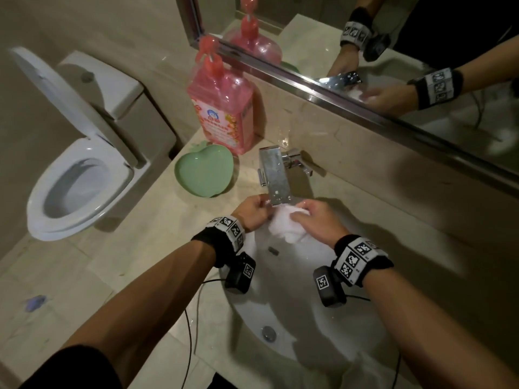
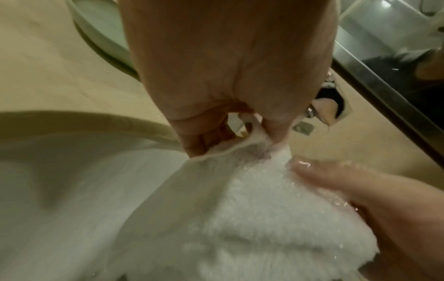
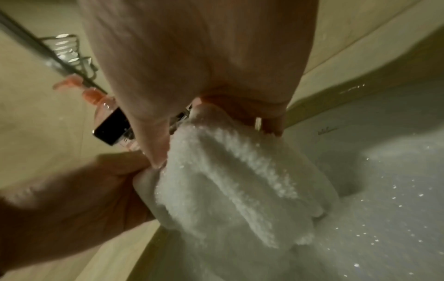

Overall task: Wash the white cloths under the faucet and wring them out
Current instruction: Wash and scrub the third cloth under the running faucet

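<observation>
A wet white cloth (image 1: 285, 227) hangs bunched under the flat chrome faucet (image 1: 273, 178), over the white sink (image 1: 295, 318). My left hand (image 1: 254, 210) pinches its hemmed edge (image 2: 223, 152) at the left, fingers curled on it. My right hand (image 1: 316, 220) grips the fluffy top of the cloth (image 3: 228, 171) from the right. In the right wrist view the cloth droops in thick folds below the fingers (image 3: 153, 144). Water droplets speckle the sink wall (image 3: 384, 209). Whether water runs from the spout is hard to tell.
A pink pump soap bottle (image 1: 222, 108) and a green apple-shaped dish (image 1: 203, 171) stand on the beige counter left of the faucet. A mirror (image 1: 393, 51) runs along the back wall. An open toilet (image 1: 75, 175) stands at the left.
</observation>
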Demonstrator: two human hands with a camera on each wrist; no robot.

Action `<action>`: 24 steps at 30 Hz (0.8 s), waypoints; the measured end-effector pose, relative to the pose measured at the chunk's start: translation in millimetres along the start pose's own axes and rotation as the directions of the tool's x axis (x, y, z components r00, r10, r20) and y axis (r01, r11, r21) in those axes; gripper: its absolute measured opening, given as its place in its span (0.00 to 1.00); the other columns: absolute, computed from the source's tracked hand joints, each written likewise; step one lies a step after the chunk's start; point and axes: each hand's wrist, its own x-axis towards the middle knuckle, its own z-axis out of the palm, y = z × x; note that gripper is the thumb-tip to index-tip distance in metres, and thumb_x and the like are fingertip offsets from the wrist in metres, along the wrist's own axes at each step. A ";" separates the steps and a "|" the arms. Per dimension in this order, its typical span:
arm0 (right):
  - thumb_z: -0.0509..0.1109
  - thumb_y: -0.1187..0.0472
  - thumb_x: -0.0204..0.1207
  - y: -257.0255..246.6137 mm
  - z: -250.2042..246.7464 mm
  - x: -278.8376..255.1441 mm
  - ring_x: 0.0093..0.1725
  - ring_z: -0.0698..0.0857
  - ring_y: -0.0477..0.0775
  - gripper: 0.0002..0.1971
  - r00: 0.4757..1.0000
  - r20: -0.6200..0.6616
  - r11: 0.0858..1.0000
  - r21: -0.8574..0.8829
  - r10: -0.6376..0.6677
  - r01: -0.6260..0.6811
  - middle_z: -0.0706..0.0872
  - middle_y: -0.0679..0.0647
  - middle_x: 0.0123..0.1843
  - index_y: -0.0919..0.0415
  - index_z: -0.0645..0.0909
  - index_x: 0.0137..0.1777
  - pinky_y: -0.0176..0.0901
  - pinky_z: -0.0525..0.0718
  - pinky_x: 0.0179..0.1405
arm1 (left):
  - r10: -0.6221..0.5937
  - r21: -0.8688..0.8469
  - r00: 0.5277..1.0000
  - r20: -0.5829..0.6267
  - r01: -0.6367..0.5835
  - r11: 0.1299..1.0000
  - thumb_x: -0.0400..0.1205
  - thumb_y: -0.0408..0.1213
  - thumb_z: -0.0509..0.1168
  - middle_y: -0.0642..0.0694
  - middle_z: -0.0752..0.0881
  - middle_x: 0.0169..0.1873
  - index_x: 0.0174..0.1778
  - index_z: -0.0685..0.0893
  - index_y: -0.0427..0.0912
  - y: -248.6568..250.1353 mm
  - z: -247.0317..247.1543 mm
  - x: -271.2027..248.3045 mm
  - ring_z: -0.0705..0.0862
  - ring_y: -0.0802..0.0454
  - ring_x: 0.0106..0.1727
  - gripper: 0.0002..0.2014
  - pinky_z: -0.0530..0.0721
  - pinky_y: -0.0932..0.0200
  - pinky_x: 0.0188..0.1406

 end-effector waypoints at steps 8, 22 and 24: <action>0.67 0.44 0.84 9.6 -10.7 -9.8 0.46 0.88 0.64 0.18 0.999 -0.017 0.997 0.074 -0.030 0.031 0.89 0.62 0.43 0.60 0.85 0.49 0.56 0.85 0.48 | 0.086 -0.090 0.986 0.144 -0.074 0.993 0.73 0.60 0.70 0.62 0.90 0.42 0.56 0.87 0.66 -2.1 16.6 13.7 0.84 0.67 0.39 0.16 0.84 0.63 0.41; 0.76 0.55 0.81 -13.0 29.2 17.0 0.59 0.90 0.52 0.08 0.981 0.192 0.985 0.172 -0.033 0.000 0.93 0.49 0.57 0.48 0.88 0.59 0.59 0.86 0.66 | 0.086 -0.021 0.990 0.114 -0.084 0.996 0.81 0.49 0.64 0.54 0.79 0.26 0.41 0.81 0.49 -4.3 -22.3 -13.1 0.75 0.56 0.27 0.09 0.75 0.59 0.31; 0.75 0.56 0.81 -15.8 31.9 21.0 0.61 0.89 0.49 0.09 0.987 0.158 0.976 0.213 0.019 -0.053 0.92 0.47 0.58 0.48 0.87 0.59 0.57 0.84 0.68 | 0.049 0.003 0.991 0.121 -0.050 0.999 0.82 0.41 0.67 0.51 0.82 0.31 0.43 0.80 0.47 -14.3 -30.6 -14.4 0.80 0.54 0.32 0.04 0.80 0.55 0.39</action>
